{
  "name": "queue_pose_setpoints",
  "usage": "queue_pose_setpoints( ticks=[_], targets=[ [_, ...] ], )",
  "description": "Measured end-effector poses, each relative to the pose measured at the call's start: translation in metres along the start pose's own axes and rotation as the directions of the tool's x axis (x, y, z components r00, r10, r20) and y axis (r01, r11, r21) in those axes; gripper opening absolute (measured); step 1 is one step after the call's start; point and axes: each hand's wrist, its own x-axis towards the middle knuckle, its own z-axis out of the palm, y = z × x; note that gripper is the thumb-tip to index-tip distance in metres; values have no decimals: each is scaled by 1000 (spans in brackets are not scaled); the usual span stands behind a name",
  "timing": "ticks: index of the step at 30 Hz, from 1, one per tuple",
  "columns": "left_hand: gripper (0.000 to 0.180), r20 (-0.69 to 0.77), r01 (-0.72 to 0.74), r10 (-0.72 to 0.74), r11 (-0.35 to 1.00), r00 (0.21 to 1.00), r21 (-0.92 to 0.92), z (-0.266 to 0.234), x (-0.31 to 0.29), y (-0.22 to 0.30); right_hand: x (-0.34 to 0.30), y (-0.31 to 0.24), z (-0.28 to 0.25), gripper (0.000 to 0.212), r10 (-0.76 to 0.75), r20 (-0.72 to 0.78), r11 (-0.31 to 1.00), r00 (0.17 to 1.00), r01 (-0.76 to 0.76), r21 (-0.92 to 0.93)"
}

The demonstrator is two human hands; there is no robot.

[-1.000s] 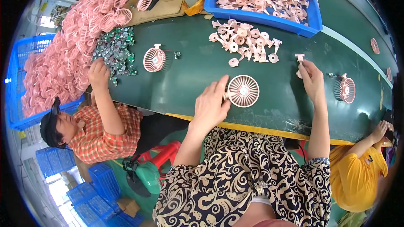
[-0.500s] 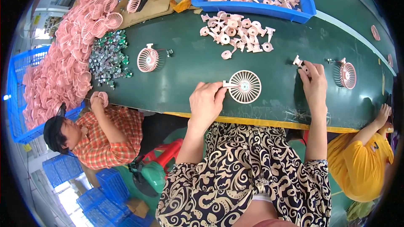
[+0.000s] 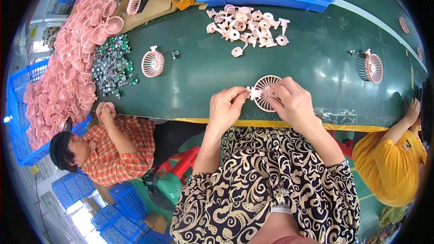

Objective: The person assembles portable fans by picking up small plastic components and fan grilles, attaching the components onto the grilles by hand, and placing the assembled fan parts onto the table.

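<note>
Close to the near edge of the table, my left hand [image 3: 227, 107] pinches the short stem of a round pink fan cage [image 3: 263, 84], which lies with its slats facing up. My right hand [image 3: 294, 105] reaches across from the other side, its fingers closed on a pale pink bracket [image 3: 254, 93] with a round end. That bracket lies over the cage, its narrow end beside my left fingertips. My right fingers cover part of both pieces, so I cannot tell whether they are joined.
Loose pink brackets [image 3: 242, 23] lie beyond my hands, before a blue tray [image 3: 296, 2] of more. Fan cages with wired boards stand left [image 3: 153, 63] and right [image 3: 373, 68]. Small circuit boards [image 3: 113, 65] and heaped pink cages [image 3: 74, 58] are far left. Co-workers sit on both sides.
My right hand has come left with the bracket, from the open table at the right to over the fan cage. My left hand has stayed at the cage's stem.
</note>
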Motion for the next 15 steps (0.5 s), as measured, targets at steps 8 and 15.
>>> queue_pose_setpoints(
  ticks=[8, 15],
  targets=[
    [12, -17, 18, -17, 1000, 1000, 21, -2, -1, 1, -1, 2, 11, 21, -26, 157, 986, 987, 52, -160],
    [16, 19, 33, -34, 997, 999, 73, -2, 1, 1, -1, -1, 17, 13, -14, 216, 964, 976, 70, -255]
  ],
)
